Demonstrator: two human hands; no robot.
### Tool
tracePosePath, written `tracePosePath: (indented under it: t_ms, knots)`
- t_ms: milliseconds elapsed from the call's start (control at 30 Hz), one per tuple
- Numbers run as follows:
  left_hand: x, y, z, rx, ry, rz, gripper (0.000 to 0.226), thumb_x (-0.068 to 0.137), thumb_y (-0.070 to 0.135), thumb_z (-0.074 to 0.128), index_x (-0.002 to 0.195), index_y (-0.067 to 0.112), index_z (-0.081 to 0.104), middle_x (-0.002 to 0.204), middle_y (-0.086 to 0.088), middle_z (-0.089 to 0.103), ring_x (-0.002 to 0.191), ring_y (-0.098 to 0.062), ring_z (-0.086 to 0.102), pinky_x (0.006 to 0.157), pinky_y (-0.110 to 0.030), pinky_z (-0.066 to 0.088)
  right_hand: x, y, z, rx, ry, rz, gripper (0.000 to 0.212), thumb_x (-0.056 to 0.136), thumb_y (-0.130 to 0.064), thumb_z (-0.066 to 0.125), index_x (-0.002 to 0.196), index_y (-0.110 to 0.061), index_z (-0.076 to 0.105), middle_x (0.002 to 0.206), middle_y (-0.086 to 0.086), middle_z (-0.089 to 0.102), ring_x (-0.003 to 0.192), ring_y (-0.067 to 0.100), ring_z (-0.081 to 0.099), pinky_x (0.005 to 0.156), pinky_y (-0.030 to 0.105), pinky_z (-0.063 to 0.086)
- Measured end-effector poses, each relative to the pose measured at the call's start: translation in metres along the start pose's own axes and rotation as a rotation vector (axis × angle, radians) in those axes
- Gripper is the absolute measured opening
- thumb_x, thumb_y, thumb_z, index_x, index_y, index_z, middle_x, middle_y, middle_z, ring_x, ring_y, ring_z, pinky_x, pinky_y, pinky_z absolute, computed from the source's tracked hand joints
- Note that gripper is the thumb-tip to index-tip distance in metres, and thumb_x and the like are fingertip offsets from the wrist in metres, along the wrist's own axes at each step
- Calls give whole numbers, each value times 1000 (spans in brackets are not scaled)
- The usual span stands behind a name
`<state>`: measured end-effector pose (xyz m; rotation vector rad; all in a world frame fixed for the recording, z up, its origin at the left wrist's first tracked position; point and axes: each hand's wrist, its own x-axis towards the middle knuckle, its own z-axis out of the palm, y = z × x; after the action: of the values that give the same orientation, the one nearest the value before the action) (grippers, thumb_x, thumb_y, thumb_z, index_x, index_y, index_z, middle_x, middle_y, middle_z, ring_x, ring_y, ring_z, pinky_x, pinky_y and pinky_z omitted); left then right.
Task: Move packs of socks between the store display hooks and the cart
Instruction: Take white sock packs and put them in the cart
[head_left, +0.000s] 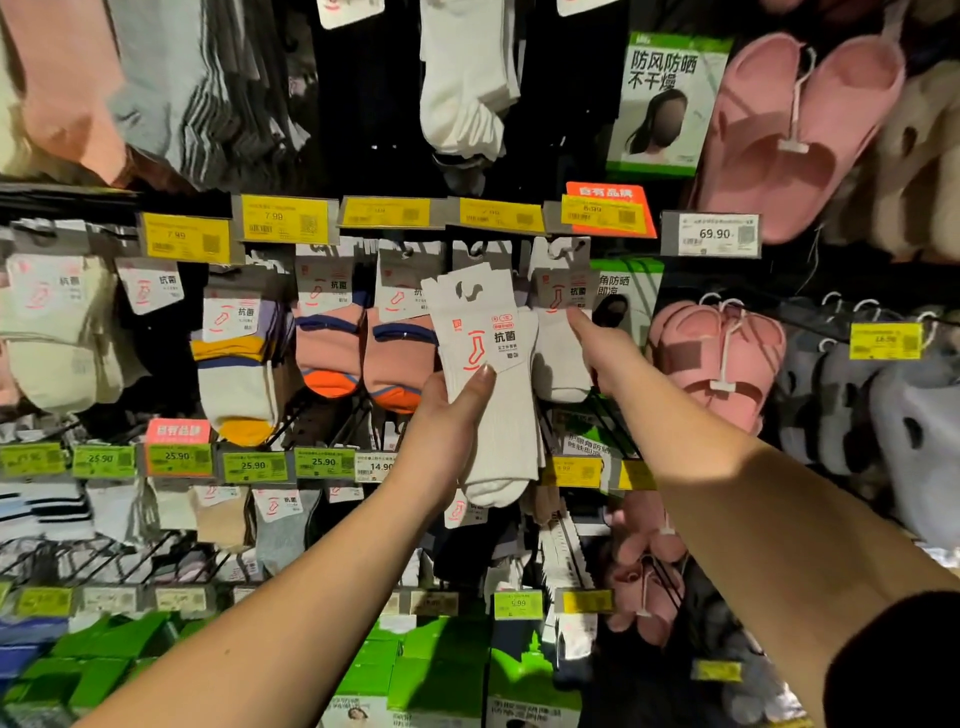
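Observation:
My left hand (441, 426) grips a pack of white socks (488, 374) with a white card label, thumb across its front, held up just below the display hooks. Its hanger hole is off the hook. My right hand (605, 353) reaches to the pack of white socks still hanging on the hook (561, 312) to the right, fingers pinching its lower card edge. The cart is out of view.
Rows of sock packs hang left, among them orange-and-pink ones (358, 343) and striped ones (236, 364). Yellow price tags (498, 215) line the rail above. Pink slippers (722, 353) hang right. Green boxes (431, 670) sit on the bottom shelf.

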<state>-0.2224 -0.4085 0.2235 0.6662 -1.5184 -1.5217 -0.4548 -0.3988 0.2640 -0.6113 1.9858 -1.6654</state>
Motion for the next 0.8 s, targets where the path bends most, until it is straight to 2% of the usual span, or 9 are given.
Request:
tracePosePath:
  t_ms: [133,200,267,333,467,567,667,733,800]
  knots:
    - [-2,-3,-3,-7,-9,-7,35,95,44,64,124,27,55,118,11,71,108,-7,68,93,-34,52,-8,11,-1,-100,170,-71,86,83,-65,66,141,-5,48,143,14,48,127,32,51,100,35,43]
    - [-2,-6,-5,-24,-12,-12,37,92,47,66,123,30,56,119,12,71,108,-6,68,90,-31,52,-21,23,-3,-44,252,-160,59,86,-58,67,121,-12,56,128,10,51,114,25,52,98,36,42]
    - [-3,-9,-5,-41,-11,-19,27,94,43,66,118,32,57,118,13,71,107,-4,68,86,-27,51,-44,31,0,78,161,-242,28,95,-48,60,94,-19,57,97,2,57,86,17,54,85,35,43]
    - [-4,-12,-3,-60,-15,-24,22,97,39,64,116,31,58,117,12,72,106,-4,68,86,-26,51,-76,37,7,140,36,-276,24,103,-40,51,87,-22,56,83,-4,54,72,10,50,73,30,42]
    - [-4,-14,4,-104,-21,-28,40,90,41,69,124,23,58,117,5,73,108,-12,70,94,-37,53,-126,49,20,236,-96,-314,24,104,-38,49,90,-22,61,78,-7,60,68,5,55,63,21,44]
    - [-4,-14,10,-124,-17,-48,49,84,42,73,124,18,57,114,2,75,105,-15,72,93,-39,55,-138,52,26,250,-155,-311,16,94,-37,67,96,-21,63,93,6,70,85,11,65,76,27,53]
    - [-8,-10,15,-21,9,-56,34,97,43,62,121,19,55,110,7,72,92,-4,70,84,-22,54,-137,51,23,253,-179,-294,24,89,-29,74,103,-13,63,109,24,68,91,20,66,86,39,55]
    - [-8,-8,15,66,9,-48,32,103,51,44,117,24,53,102,14,66,85,9,60,74,-6,48,-135,51,20,257,-205,-287,9,95,-18,68,100,-12,64,100,17,72,85,16,68,79,30,56]
    - [-8,-6,16,36,24,-89,45,101,57,37,119,23,59,107,6,70,94,-3,66,91,-19,51,-136,51,16,274,-217,-277,5,98,-15,63,94,-13,64,91,5,74,81,12,70,74,23,57]
